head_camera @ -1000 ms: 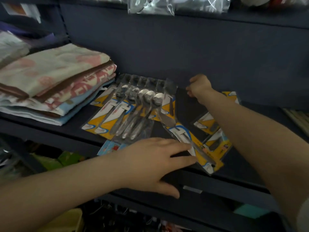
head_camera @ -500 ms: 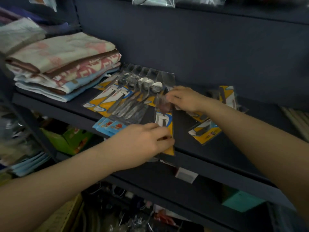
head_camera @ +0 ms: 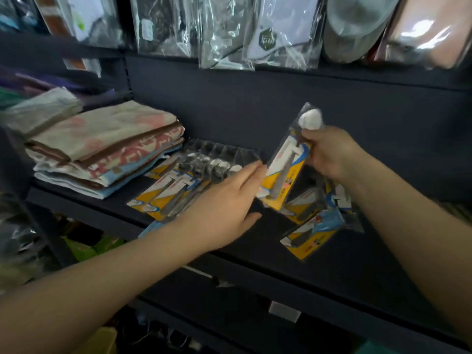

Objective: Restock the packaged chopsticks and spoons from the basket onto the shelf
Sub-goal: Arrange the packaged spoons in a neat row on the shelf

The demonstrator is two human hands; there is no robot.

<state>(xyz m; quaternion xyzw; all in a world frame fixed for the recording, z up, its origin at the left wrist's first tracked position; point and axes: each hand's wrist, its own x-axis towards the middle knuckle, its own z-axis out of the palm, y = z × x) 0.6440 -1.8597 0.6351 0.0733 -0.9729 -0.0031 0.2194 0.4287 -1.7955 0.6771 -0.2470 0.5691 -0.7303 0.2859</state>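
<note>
left hand (head_camera: 224, 200) flat — right hand (head_camera: 329, 154) gripping

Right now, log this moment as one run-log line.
right hand: grips spoon pack, lifted above shelf | left hand: open, fingertips by pack's edge | spoon row: lying on shelf beside folded towels

dark metal shelving unit (head_camera: 293, 272) with a dark back panel (head_camera: 255, 103). folded towels (head_camera: 102, 146) are stacked at left; clear plastic bags (head_camera: 229, 29) hang along the upper tier. dim light, glare on the plastic.
</note>
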